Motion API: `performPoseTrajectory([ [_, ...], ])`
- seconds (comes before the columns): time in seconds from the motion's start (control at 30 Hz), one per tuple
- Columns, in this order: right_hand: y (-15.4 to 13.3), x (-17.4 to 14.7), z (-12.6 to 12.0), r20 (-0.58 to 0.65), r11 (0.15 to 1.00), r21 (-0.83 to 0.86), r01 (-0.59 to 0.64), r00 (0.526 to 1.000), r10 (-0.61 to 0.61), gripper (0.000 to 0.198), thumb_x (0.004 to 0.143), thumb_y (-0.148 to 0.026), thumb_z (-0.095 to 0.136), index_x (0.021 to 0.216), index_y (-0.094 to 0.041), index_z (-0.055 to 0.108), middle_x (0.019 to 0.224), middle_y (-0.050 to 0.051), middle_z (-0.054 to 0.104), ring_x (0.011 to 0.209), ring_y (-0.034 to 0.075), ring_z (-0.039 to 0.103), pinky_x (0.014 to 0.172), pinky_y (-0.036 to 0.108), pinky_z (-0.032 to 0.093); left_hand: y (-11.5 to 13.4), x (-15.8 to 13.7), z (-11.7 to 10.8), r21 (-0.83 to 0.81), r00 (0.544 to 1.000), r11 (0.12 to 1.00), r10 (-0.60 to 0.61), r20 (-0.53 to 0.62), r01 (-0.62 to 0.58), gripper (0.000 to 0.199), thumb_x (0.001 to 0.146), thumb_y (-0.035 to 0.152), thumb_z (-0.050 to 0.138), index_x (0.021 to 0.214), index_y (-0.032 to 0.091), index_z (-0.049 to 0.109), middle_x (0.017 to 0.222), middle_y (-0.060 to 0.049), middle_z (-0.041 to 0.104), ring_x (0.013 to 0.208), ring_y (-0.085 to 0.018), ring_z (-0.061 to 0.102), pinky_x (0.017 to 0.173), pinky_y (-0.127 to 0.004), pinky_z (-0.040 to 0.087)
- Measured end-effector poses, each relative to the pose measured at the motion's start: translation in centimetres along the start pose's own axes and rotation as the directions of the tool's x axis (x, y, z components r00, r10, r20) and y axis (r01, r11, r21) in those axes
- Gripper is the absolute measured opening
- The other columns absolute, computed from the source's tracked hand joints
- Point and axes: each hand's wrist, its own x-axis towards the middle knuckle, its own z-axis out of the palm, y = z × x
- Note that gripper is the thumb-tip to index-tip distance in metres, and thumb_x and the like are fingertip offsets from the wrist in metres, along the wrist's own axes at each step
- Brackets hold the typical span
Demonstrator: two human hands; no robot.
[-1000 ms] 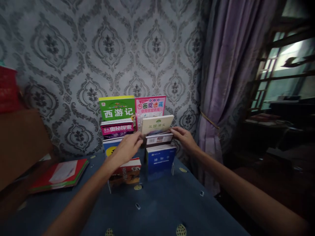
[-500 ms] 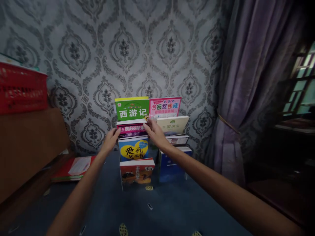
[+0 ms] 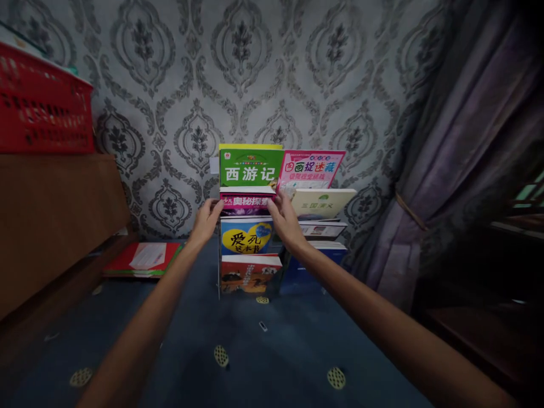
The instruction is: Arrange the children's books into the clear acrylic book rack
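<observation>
A magenta book (image 3: 250, 203) stands in the left column of a tiered book stand, upright between my two hands. My left hand (image 3: 206, 218) has its fingers at the book's left edge, and my right hand (image 3: 285, 218) grips the right edge. Behind it rises a green book (image 3: 250, 170) with a yellow top. In front, lower down, are a blue book with a yellow heart (image 3: 246, 237) and a reddish-brown book (image 3: 250, 276). The right column holds a pink book (image 3: 313, 167), a cream book (image 3: 323, 204), a white-edged book (image 3: 323, 230) and a dark blue book (image 3: 314, 272).
Red and green flat books or folders (image 3: 144, 258) lie left on the blue cloth-like surface (image 3: 187, 328). A red basket (image 3: 46, 107) sits on a brown box (image 3: 59, 221). Patterned wallpaper (image 3: 195, 73) is behind; a tied purple curtain (image 3: 412, 198) hangs right.
The view has shifted, so the books appear further right and higher. Both hands stay at the sides of the magenta book, which sits in the same slot.
</observation>
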Motion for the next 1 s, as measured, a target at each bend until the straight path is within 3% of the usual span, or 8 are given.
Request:
performPoseTrajectory([
  [0.13,-1.0,-7.4,0.2,-0.135,0.998,0.049,-0.033,0.990,0.040,0.057,0.095,-0.056,0.048,0.142,-0.023,0.045,0.147,0.013,0.051,0.137,0.027,0.046,0.115,0.050,0.036,-1.0,-5.5,-0.2,-0.074,0.989,0.994,-0.084,-0.122,0.075,0.036,0.094,0.049,0.043,0.103,0.018,0.058,0.103,-0.008,0.068,0.099,-0.022,0.064,0.074,-0.030,0.051],
  [0.23,-0.3,-12.7,0.8,-0.175,0.993,0.061,-0.101,0.978,0.110,0.052,0.096,-0.053,0.047,0.139,-0.023,0.048,0.143,0.012,0.054,0.133,0.026,0.050,0.113,0.048,0.039,-1.9,-10.4,-0.2,-0.076,0.993,0.992,-0.104,-0.049,0.100,0.038,0.097,0.050,0.038,0.102,0.019,0.059,0.101,-0.007,0.068,0.101,-0.021,0.063,0.081,-0.032,0.051],
  [0.33,1.2,-15.6,1.9,-0.176,0.979,0.072,-0.188,0.964,0.198,0.055,0.094,-0.052,0.051,0.139,-0.022,0.046,0.141,0.012,0.054,0.129,0.025,0.052,0.108,0.043,0.042,-2.6,-13.6,0.2,-0.043,0.994,0.994,-0.100,0.033,0.102,0.037,0.095,0.050,0.043,0.110,0.019,0.058,0.108,-0.007,0.067,0.103,-0.021,0.062,0.088,-0.034,0.049],
  [0.4,2.2,-16.0,2.6,-0.170,0.973,0.067,-0.219,0.959,0.228,0.051,0.092,-0.052,0.052,0.132,-0.020,0.051,0.131,0.011,0.059,0.119,0.024,0.057,0.102,0.040,0.046,-3.0,-14.4,0.6,-0.045,0.989,0.992,-0.115,0.093,0.119,0.038,0.092,0.050,0.048,0.112,0.019,0.057,0.106,-0.007,0.067,0.097,-0.021,0.063,0.084,-0.032,0.049],
  [0.47,3.0,-15.7,3.2,-0.175,0.973,0.062,-0.221,0.958,0.228,0.042,0.092,-0.052,0.051,0.115,-0.018,0.058,0.109,0.007,0.065,0.100,0.021,0.060,0.090,0.036,0.050,-3.4,-14.4,0.9,-0.038,0.981,0.991,-0.118,0.153,0.126,0.035,0.092,0.049,0.047,0.104,0.018,0.059,0.095,-0.004,0.068,0.087,-0.019,0.062,0.077,-0.029,0.047],
  [0.57,3.9,-14.8,3.9,-0.204,0.977,0.066,-0.201,0.956,0.210,0.033,0.092,-0.051,0.049,0.096,-0.019,0.057,0.082,0.000,0.058,0.077,0.016,0.054,0.074,0.029,0.048,-3.9,-14.0,1.3,0.019,0.981,0.994,-0.112,0.157,0.110,0.034,0.093,0.047,0.043,0.085,0.018,0.060,0.079,0.000,0.064,0.075,-0.016,0.057,0.070,-0.026,0.043],
  [0.7,4.6,-13.8,4.6,-0.234,0.974,0.096,-0.204,0.947,0.221,0.030,0.092,-0.050,0.048,0.093,-0.020,0.053,0.078,-0.003,0.054,0.072,0.014,0.050,0.068,0.026,0.044,-4.4,-13.8,1.6,0.070,0.987,0.991,-0.120,0.107,0.113,0.035,0.093,0.047,0.043,0.077,0.018,0.058,0.074,0.001,0.061,0.072,-0.015,0.055,0.068,-0.025,0.040],
  [1.0,5.7,-12.9,5.2,-0.228,0.976,0.087,-0.200,0.950,0.215,0.029,0.094,-0.050,0.044,0.088,-0.021,0.049,0.078,-0.002,0.053,0.072,0.014,0.049,0.069,0.026,0.042,-5.1,-13.1,2.5,0.041,0.989,0.990,-0.136,0.060,0.134,0.035,0.095,0.046,0.043,0.080,0.019,0.057,0.071,0.002,0.058,0.071,-0.014,0.052,0.065,-0.023,0.038],
])
